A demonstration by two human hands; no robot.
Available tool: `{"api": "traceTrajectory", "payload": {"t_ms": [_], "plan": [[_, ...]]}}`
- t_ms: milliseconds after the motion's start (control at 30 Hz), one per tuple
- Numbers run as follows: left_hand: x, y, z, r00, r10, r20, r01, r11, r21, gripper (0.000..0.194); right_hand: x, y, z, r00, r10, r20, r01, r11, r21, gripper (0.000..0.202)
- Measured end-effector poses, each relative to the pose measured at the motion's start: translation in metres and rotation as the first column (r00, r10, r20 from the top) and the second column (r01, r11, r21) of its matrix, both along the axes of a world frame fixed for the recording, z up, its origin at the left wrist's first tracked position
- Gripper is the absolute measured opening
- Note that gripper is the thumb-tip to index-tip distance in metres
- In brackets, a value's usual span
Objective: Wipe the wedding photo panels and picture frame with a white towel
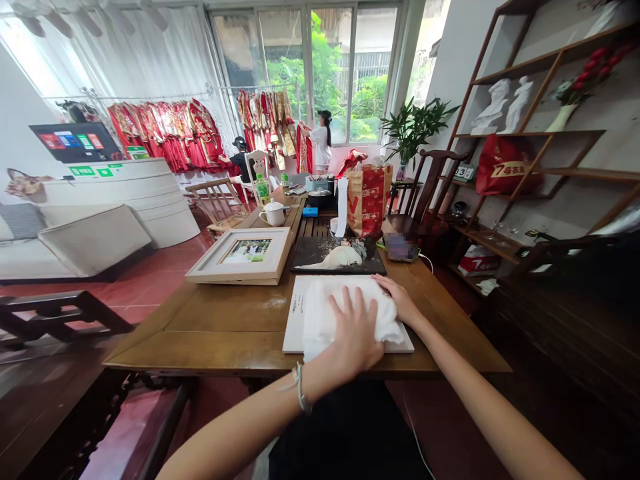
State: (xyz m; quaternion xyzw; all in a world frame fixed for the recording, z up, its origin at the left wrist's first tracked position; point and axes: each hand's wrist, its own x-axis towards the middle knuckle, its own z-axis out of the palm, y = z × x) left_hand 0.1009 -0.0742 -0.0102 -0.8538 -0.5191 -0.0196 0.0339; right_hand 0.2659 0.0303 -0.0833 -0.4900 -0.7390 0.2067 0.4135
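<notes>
My left hand (356, 333) lies with fingers spread on a white cloth (323, 320), pressing it against a flat white board (296, 333) at the table's near edge. Small dark print runs along the board's left side. At the far right corner of the board, my right hand (397, 297) rests with its fingers over the edge beside the cloth; its fingertips are partly hidden, and the fingers I can see are stretched out. The cloth is crumpled on the right and hangs over the board's near edge on the left.
A framed photo (240, 257) lies on the wooden table (225, 340) to the left. Behind the board are a dark picture panel (335, 257), a phone (400, 247), a paper bag (367, 200) and a white lidded cup (273, 213). Two people are near the clothes racks.
</notes>
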Motion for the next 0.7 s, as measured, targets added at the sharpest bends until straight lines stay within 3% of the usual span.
{"api": "traceTrajectory", "payload": {"t_ms": [100,200,267,400,500,600,700], "plan": [[-0.006,-0.034,-0.001,0.996,-0.087,0.014,0.087,0.995,-0.053,0.078,-0.001,-0.001,0.001,1.000,-0.020,0.010,0.020,1.000,0.003,0.034],[-0.018,-0.045,0.002,0.989,-0.134,0.056,0.139,0.985,-0.103,0.076,-0.004,-0.003,0.002,0.998,-0.054,0.040,0.054,0.999,0.007,0.034],[-0.027,-0.033,0.004,0.992,-0.095,0.080,0.103,0.990,-0.098,0.070,-0.006,-0.004,0.002,0.996,-0.067,0.059,0.066,0.998,0.020,0.034],[-0.048,0.023,0.009,0.994,0.100,0.039,-0.097,0.993,-0.068,0.060,-0.007,-0.006,0.002,0.993,-0.088,0.079,0.086,0.996,0.029,0.033],[-0.066,0.055,0.010,0.989,0.150,-0.010,-0.151,0.988,-0.041,0.054,-0.007,-0.007,0.003,0.991,-0.092,0.093,0.091,0.996,0.017,0.034],[-0.080,0.051,0.007,0.994,0.103,-0.029,-0.104,0.994,-0.046,0.055,-0.008,-0.008,0.004,0.989,-0.096,0.110,0.094,0.995,0.017,0.035],[-0.088,0.016,0.000,1.000,0.013,-0.014,-0.014,0.999,-0.033,0.061,-0.009,-0.008,0.004,0.988,-0.105,0.114,0.102,0.994,0.030,0.034]]}}
